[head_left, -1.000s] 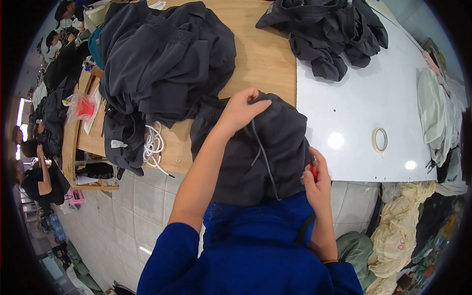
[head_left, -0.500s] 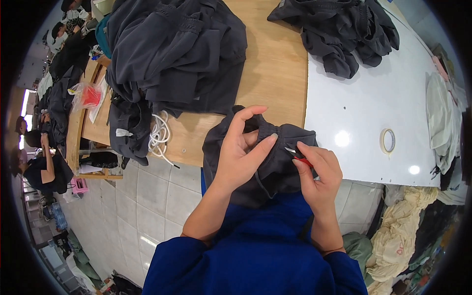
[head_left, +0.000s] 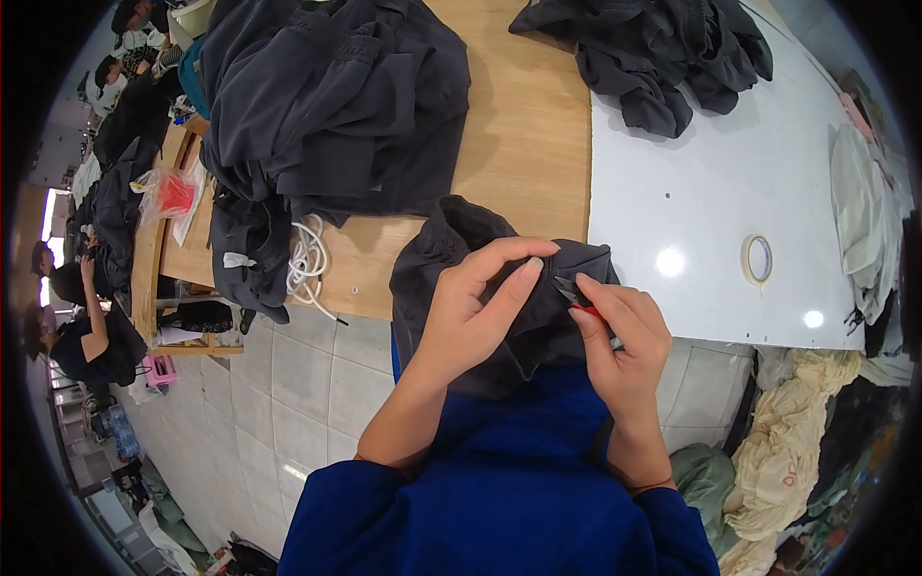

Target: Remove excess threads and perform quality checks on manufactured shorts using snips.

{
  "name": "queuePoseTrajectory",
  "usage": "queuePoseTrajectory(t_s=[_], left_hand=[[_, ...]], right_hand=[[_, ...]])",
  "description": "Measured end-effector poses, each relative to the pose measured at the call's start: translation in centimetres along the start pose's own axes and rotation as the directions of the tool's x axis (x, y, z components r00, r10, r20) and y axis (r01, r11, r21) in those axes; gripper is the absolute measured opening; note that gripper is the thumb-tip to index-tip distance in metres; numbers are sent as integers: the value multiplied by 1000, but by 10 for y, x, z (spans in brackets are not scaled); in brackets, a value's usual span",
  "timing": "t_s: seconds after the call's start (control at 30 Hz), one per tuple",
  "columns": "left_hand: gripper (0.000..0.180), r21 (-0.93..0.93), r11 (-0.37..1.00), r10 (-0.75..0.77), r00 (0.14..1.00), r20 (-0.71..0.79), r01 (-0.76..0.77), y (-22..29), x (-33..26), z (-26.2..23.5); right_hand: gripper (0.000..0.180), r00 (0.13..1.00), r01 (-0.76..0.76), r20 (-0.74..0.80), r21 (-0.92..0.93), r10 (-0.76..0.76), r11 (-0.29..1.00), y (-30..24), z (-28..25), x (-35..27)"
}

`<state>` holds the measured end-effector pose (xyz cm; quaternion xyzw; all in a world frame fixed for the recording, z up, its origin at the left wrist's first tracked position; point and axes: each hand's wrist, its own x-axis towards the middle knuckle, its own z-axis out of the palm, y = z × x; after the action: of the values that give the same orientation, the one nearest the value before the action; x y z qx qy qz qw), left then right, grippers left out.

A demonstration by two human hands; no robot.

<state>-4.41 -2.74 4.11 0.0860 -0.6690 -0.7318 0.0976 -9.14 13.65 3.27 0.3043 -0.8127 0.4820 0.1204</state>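
Observation:
A dark grey elastic-waisted garment (head_left: 434, 257) lies bunched at the table's front edge, hanging over against my blue clothing. My left hand (head_left: 466, 312) is closed on its waistband, with index fingertip and thumb tip close together at a seam. Whether a thread lies between those tips is too small to tell. Small thread snips (head_left: 567, 291) with pointed metal blades and a red handle are in my right hand (head_left: 626, 336). Their blades point at the fabric just right of my left fingertips.
A large pile of dark grey garments (head_left: 331, 106) covers the wooden table's left. Beside it lie white cord (head_left: 307, 259) and a smaller garment (head_left: 248, 252). On the white board (head_left: 711, 221) are another garment heap (head_left: 663, 58) and a tape roll (head_left: 757, 259). People work far left.
My left index finger, raised before, has come down beside the thumb at the waistband seam. The waistband's opening now shows more behind it. The snips stay close to the same spot.

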Motion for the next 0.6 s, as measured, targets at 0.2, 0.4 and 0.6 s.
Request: queuePoseTrajectory(t_s=[0.2, 0.4, 0.6], left_hand=[[15, 33, 998, 55, 998, -6, -54, -10, -1, -1], [8, 141, 989, 40, 999, -21, -36, -13, 2, 0], [7, 186, 980, 74, 997, -1, -73, -13, 2, 2]], right_hand=[[28, 1000, -17, 19, 34, 17, 999, -1, -1, -1], [28, 1000, -1, 14, 10, 1, 1000, 1, -3, 0], [28, 999, 25, 31, -32, -24, 999, 3, -6, -1]])
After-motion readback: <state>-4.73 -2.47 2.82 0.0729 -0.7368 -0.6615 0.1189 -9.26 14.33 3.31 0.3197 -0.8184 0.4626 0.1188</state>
